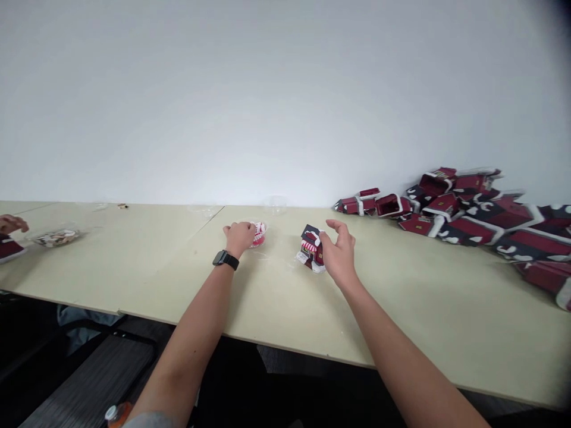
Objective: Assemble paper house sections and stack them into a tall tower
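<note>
Fingers curled, my left hand (pixel 241 237) reaches in at the left edge of a small clump of red-and-white striped pieces (pixel 259 234), which seem to lie in clear plastic. Its fingertips are hidden, so what they pinch cannot be made out. A black watch sits on that wrist. A small toy house (pixel 311 247) with a dark snowy roof, dark red walls and a striped awning stands on the table. My right hand (pixel 341 249) is at its right side, thumb against or just beside the house, the fingers spread apart from it.
More dark red snowy-roofed houses (pixel 464 208) lie heaped along the right side by the wall. A clear plastic container (pixel 275 205) stands at the back. At far left are another person's hand (pixel 12 224) and a clear tray of small pieces (pixel 57 238). The table's front edge (pixel 303 351) runs below my arms.
</note>
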Demonstrator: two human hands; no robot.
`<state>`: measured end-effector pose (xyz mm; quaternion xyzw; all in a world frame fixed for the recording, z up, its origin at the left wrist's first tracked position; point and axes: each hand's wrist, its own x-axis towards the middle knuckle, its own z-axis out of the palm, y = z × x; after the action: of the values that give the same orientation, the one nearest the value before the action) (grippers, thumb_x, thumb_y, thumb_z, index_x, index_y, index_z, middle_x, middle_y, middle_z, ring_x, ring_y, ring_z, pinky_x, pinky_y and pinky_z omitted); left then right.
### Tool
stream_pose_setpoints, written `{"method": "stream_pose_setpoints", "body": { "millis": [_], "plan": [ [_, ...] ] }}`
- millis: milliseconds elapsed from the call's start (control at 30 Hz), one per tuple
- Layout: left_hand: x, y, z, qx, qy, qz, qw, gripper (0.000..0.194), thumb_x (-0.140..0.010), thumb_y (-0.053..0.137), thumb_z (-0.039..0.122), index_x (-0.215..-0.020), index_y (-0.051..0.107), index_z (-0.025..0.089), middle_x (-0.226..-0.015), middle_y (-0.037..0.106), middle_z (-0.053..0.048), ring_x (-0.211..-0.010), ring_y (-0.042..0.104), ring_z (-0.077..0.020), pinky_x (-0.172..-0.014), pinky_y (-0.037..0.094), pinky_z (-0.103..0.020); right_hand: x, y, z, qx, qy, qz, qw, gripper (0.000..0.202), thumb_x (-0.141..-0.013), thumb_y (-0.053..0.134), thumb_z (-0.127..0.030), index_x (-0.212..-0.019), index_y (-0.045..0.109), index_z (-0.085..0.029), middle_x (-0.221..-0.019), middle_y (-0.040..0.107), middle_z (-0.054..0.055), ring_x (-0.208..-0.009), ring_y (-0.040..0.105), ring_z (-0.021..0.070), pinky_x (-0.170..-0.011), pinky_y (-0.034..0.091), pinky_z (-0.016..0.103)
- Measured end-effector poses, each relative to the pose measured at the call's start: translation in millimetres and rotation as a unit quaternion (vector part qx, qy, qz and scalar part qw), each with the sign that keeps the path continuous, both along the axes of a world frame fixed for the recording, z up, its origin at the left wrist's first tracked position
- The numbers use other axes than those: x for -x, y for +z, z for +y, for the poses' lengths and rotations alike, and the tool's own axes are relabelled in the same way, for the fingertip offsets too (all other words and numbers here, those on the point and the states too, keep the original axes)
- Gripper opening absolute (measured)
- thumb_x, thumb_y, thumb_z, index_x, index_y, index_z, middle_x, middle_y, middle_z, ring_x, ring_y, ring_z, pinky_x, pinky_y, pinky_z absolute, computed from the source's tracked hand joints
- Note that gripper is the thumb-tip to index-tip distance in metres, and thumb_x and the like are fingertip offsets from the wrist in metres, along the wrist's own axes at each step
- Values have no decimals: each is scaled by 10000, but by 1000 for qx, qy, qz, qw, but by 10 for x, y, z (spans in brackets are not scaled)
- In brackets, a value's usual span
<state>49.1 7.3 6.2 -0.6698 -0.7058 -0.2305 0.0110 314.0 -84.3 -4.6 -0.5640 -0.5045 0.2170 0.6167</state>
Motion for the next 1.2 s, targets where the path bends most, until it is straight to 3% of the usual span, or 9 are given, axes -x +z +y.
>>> {"method": "stream_pose_setpoints", "body": {
  "millis": [267,467,600,733,900,1033,1200],
  "plan": [
    [22,6,1,5,-9,-4,1000,381,-943,420,367,-674,623,189,-798,735,-107,-929,653,-288,-921,299,-448,5,12,0,5,1,0,1000,437,-868,550,-409,-1269,624,-255,-1411,654,100,-1445,404,313,-1211,343,495],
    [54,25,-3,36,-82,4,996,399,-939,461,453,-661,600,202,-720,668,-21,-858,628,-234,-900,291,-410,5,12,6,5,0,-1,1000,439,-842,560,-375,-1261,626,-259,-1406,658,95,-1441,410,317,-1210,352,498],
    [56,20,26,42,-81,-3,996,421,-931,473,455,-614,543,188,-688,638,-20,-824,624,-229,-892,300,-410,-1,-4,11,7,5,-2,1000,481,-804,567,-322,-1278,619,-258,-1419,650,87,-1439,414,315,-1212,360,495],
    [48,-10,56,21,-66,-18,997,347,-936,488,421,-681,566,199,-784,703,-39,-891,658,-254,-927,327,-418,-12,-18,12,16,15,-1,1000,539,-758,575,-271,-1295,610,-262,-1434,641,81,-1434,424,321,-1205,373,500],
    [32,-28,68,-13,-49,-49,998,215,-980,510,399,-931,628,226,-1011,771,-62,-1028,689,-268,-999,361,-430,-16,-24,22,27,20,0,999,582,-724,582,-254,-1305,607,-260,-1442,639,86,-1433,433,328,-1200,381,507],
    [1,-1,45,-59,-67,-97,991,102,-950,587,324,-999,617,238,-1009,771,-43,-1016,704,-245,-997,408,-400,-14,-32,29,30,19,-2,999,579,-726,593,-272,-1305,609,-268,-1434,646,81,-1433,429,331,-1192,387,507],
    [-30,26,14,-88,-96,-119,984,98,-918,615,315,-975,636,238,-987,768,-46,-971,700,-230,-893,463,-338,-11,-38,37,30,15,-13,999,577,-736,587,-273,-1312,609,-269,-1432,651,79,-1431,428,338,-1184,388,514]
  ]
}}
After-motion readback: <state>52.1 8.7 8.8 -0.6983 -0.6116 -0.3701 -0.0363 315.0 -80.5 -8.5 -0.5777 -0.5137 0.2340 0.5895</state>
